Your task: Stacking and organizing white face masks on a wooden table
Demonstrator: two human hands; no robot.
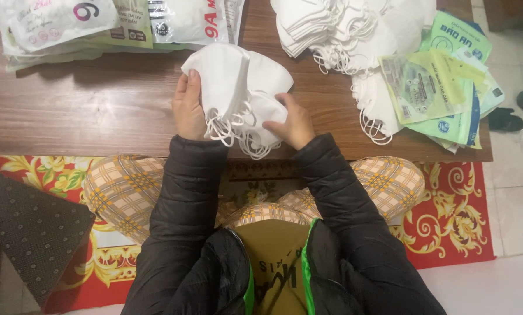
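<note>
Left hand (188, 108) and right hand (290, 123) both grip a white mask stack (244, 93) over tabletop (98, 111); loose masks (337, 29), green packets (448, 87) at right.

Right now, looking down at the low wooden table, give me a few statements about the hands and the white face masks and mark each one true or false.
1. Both hands, left hand and right hand, hold a stack of white fabric face masks. True.
2. The brown wooden table is bare apart from that stack. False: a loose pile of white masks and green printed packets lie on its right side.
3. The person wears a red jacket. False: the padded sleeves are black.
4. The masks' ear loops hang toward the person. True.
</note>
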